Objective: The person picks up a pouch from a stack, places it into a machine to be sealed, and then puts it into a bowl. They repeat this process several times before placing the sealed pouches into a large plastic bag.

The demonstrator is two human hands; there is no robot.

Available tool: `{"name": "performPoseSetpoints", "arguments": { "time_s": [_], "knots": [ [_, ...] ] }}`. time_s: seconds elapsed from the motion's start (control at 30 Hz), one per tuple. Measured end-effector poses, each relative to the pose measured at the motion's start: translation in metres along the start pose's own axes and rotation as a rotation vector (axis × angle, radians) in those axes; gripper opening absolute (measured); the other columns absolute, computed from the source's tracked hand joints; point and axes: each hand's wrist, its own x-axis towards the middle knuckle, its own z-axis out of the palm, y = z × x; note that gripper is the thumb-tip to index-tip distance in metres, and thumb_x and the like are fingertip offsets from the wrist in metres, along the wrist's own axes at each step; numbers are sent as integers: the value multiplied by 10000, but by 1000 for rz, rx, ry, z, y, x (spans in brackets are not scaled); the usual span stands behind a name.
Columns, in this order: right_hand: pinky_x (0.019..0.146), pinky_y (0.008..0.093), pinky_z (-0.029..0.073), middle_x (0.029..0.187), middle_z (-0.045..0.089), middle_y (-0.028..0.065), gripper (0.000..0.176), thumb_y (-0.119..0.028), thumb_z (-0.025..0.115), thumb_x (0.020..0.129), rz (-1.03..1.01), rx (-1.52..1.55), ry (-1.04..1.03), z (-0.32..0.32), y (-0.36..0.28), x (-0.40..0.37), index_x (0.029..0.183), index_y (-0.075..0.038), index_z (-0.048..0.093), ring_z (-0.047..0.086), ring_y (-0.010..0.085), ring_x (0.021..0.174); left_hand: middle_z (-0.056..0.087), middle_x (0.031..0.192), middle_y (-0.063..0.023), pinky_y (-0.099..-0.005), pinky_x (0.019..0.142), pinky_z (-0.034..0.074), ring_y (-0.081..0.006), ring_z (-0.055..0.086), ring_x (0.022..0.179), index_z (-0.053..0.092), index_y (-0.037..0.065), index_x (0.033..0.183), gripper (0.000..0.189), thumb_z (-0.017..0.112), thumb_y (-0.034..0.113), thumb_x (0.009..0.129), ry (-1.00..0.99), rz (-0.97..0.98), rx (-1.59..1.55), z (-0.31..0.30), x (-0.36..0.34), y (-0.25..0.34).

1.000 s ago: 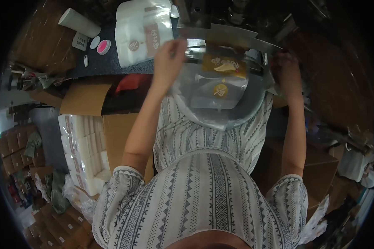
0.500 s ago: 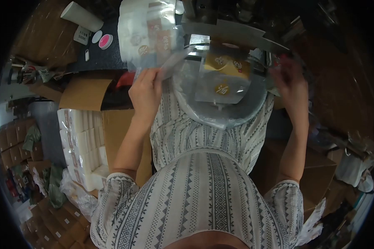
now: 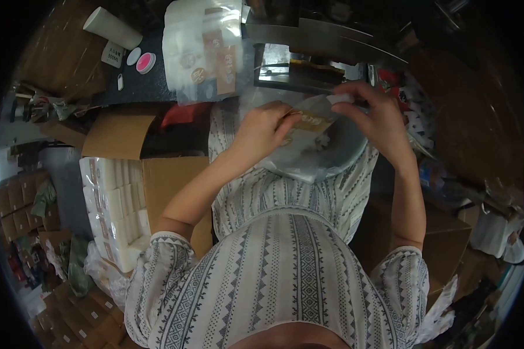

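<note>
Clear plastic pouch [image 3: 315, 129] with a gold label sits upper centre of the frame; left hand [image 3: 262, 131] and right hand [image 3: 378, 119] pinch its top corners, fingers closed. It looks light, limp and slippery; best gripped by the edges. White packs [image 3: 201, 41] lie upper left.

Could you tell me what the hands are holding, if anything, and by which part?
Both hold one clear printed bag: the left hand pinches its top left edge, and the right hand grips its top right corner.

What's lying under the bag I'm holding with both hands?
A pile of clear plastic bags lies under the labelled bag, its near edge drooping toward the person. The surface beneath that pile is covered.
</note>
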Motion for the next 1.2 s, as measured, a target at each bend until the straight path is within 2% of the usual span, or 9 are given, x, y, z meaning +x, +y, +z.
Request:
{"name": "performPoseSetpoints", "arguments": {
  "time_s": [0.17,0.4,0.47,0.8,0.9,0.97,1.0,1.07,1.2],
  "knots": [
    [693,283,468,823,629,65,245,-110,704,769,-190,-287,85,-3,7,-4,994,-35,644,579,158,730,615,800,-143,-399,607,466,-340,599,691,634,9,841,135,626,142,822,83,28,79,0,-4,-3],
    [712,298,475,908,653,102,261,-126,696,787,-47,-14,-96,12,10,2,1027,-43,637,614,176,783,635,806,-106,-364,589,479,-282,623,660,638,16,847,138,614,152,842,-66,77,40,10,-3,-6],
    [712,306,477,907,653,103,275,-138,684,812,-25,33,169,13,15,4,1061,-40,622,625,184,786,655,835,-88,-308,581,487,-177,644,659,642,6,879,165,600,165,867,-137,-351,-530,21,2,-14],
    [731,411,499,972,631,172,266,-188,624,832,76,-667,400,-29,84,-10,1047,-37,581,626,354,875,658,790,-127,-290,632,496,-166,632,676,632,-23,1009,266,585,217,905,-71,-620,-853,15,47,-23],
    [737,444,503,996,611,192,232,-110,583,811,275,-999,325,-33,119,0,1032,-44,559,606,403,889,646,983,-153,-358,726,495,-242,639,813,605,0,1079,286,614,208,883,26,-392,-281,-9,36,-43],
    [748,463,508,999,610,211,271,-67,562,782,341,-729,348,-29,102,-2,1052,-56,543,604,406,905,595,1101,-170,-396,797,473,-301,597,973,569,27,1144,361,649,216,848,443,-69,193,-35,18,-57],
    [748,463,508,999,610,211,271,-67,562,782,347,-724,350,-28,104,-2,1052,-56,543,604,406,905,595,1101,-170,-396,797,473,-301,597,973,569,27,1144,361,649,216,848,436,-67,196,-35,9,-67],
    [746,484,502,985,625,211,275,-73,563,784,207,-682,365,-28,107,-1,1059,-59,564,609,392,910,548,1157,-153,-401,798,451,-345,540,1044,531,54,1177,422,673,210,812,378,104,932,-25,-12,-89],
    [736,452,504,937,640,204,261,-89,574,792,172,-622,375,-33,88,-10,1050,-56,590,623,360,882,595,983,-134,-390,728,465,-347,585,913,580,45,1084,314,663,174,809,330,23,820,-46,-28,-81]
  ]
}}
